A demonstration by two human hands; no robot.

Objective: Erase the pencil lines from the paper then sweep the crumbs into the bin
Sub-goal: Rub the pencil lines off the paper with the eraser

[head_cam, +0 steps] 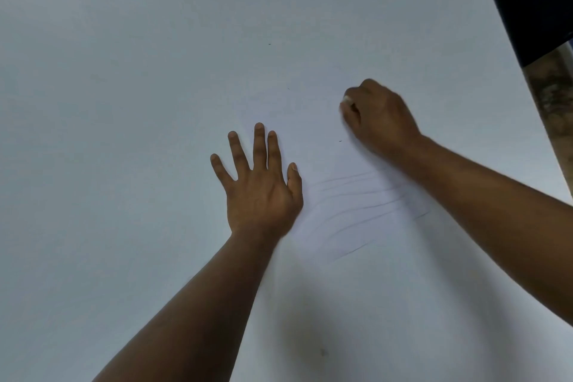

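Left hand lies flat, fingers spread, pinning the paper. Right hand is fisted (eraser not discernible). Recommend short strokes toward pencil lines at lower centre.

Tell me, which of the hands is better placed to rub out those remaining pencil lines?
The right hand, probably. Its fingers curl round something small and pale, seemingly the eraser, just beyond the pencil lines. The left hand lies flat with fingers spread beside them, apparently steadying the paper.
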